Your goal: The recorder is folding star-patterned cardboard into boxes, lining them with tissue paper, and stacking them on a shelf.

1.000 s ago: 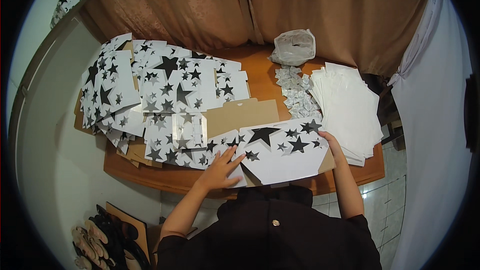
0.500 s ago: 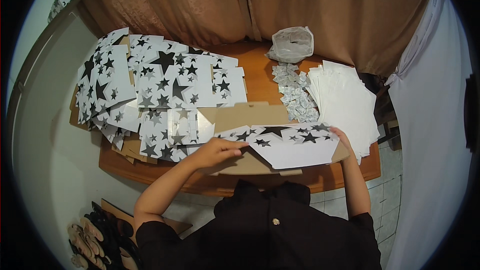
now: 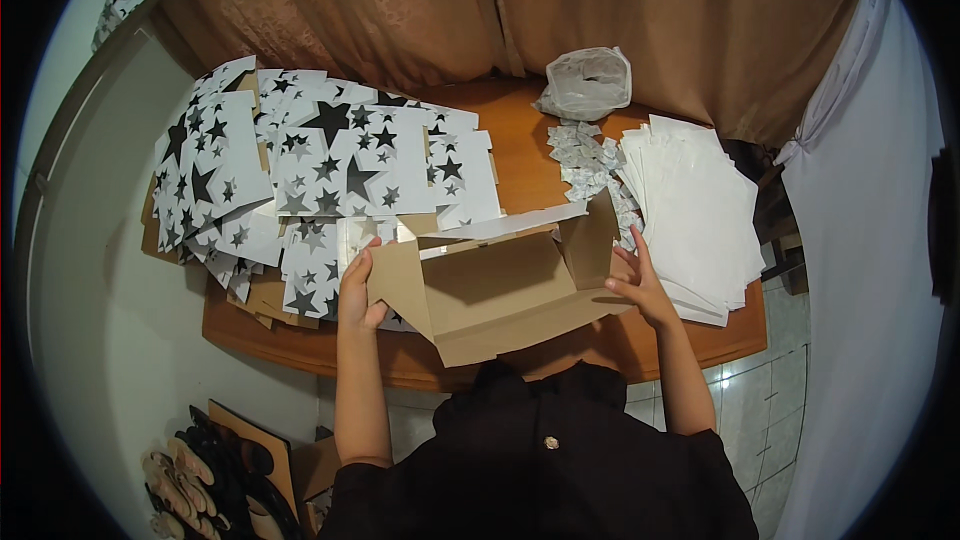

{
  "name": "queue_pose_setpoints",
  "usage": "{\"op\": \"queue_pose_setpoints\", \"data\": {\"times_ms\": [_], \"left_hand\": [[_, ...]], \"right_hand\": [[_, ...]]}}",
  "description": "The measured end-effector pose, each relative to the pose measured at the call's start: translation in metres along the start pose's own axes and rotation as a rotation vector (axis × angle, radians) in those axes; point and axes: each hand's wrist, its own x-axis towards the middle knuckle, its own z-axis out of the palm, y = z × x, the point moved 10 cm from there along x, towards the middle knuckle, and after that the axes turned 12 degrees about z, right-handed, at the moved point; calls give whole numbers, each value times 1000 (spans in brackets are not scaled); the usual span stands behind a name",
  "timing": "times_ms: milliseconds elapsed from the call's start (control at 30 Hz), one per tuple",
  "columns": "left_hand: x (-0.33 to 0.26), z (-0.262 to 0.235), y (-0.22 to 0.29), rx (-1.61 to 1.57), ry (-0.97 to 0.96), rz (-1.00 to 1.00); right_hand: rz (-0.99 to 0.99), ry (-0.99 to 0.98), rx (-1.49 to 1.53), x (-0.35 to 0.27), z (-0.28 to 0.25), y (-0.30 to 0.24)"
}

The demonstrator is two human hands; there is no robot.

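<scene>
A partly folded cardboard box [image 3: 500, 285] is held up over the table's near edge, its plain brown inside facing me and its flaps standing out. On its left side flap my left hand [image 3: 358, 285] is closed, thumb and fingers gripping the board. My right hand [image 3: 640, 283] is at the box's right side, fingers spread and fingertips at the board's edge. Flat star-printed white cardboard sheets [image 3: 350, 160] lie heaped behind and left of the box. Small sachets [image 3: 588, 165] are scattered just beyond its right end.
White paper sheets [image 3: 695, 210] are stacked at the right of the wooden table [image 3: 520, 170]. A translucent plastic bag [image 3: 588, 83] stands at the back, before brown curtains [image 3: 640, 10]. Shoes [image 3: 190, 480] sit on the floor at lower left; a white cloth [image 3: 850, 240] hangs at right.
The box has turned from its star-printed outside to its brown inside, and its walls now stand up. My left hand has moved left onto the side flap; my right hand has shifted slightly left.
</scene>
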Motion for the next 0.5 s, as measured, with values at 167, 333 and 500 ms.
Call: {"op": "queue_pose_setpoints", "data": {"times_ms": [167, 333, 500], "left_hand": [[-17, -44, 5, -96, 184, 75], [-35, -81, -2, 289, 307, 321], [-43, -60, 5, 501, 232, 375]], "right_hand": [[229, -209, -239, -12, 33, -22], [189, -329, -573, -30, 40, 9], [246, 10, -392, -30, 1, 23]]}}
